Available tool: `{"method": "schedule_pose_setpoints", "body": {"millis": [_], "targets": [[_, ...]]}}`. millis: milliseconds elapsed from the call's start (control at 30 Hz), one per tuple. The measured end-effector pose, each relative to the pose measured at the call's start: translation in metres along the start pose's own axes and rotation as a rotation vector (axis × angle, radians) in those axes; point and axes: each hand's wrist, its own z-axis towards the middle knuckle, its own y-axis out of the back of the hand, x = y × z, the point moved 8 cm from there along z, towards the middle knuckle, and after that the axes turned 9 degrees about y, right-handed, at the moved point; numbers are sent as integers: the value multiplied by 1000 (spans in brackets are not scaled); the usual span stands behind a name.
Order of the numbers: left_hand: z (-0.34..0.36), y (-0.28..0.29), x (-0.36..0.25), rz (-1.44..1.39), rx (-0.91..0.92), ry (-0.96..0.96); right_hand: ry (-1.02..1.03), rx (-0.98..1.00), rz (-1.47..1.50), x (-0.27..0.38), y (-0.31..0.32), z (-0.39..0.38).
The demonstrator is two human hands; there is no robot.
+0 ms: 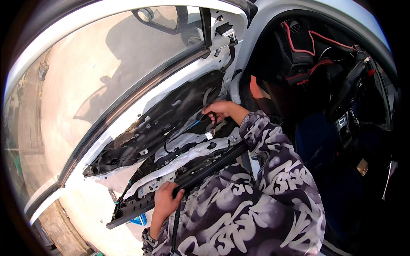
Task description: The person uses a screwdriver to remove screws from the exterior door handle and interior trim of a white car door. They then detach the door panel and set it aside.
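A white car door stands open with its inner side exposed, lined by a dark sheet (171, 113). Against my body leans the detached black door trim panel (213, 164), tilted, its back turned toward the door. My left hand (168, 198) has its fingers curled over the panel's lower left edge. Inside the gap, my right hand (217, 112) pinches a dark cable near the door's front end. Close to those fingers runs a thin blue-sheathed cable (193, 126). Below the right hand hangs a white connector plug (209, 135) on several wires.
Window glass (106, 68) and a side mirror (158, 19) rise beyond the door lining. A wiring connector (226, 30) sits at the door's upper front corner. To the right lies the dark car interior with a red-trimmed dashboard (301, 47). A blue object (139, 219) shows under the panel.
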Motion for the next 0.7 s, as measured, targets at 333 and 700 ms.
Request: {"method": "schedule_pose_setpoints", "body": {"millis": [333,700], "targets": [[20,-9,4,-67,21,14,116,-104,-38,53,17,-55],[32,-6,4,-101,6,1,338,-183,455,87,36,-103]]}}
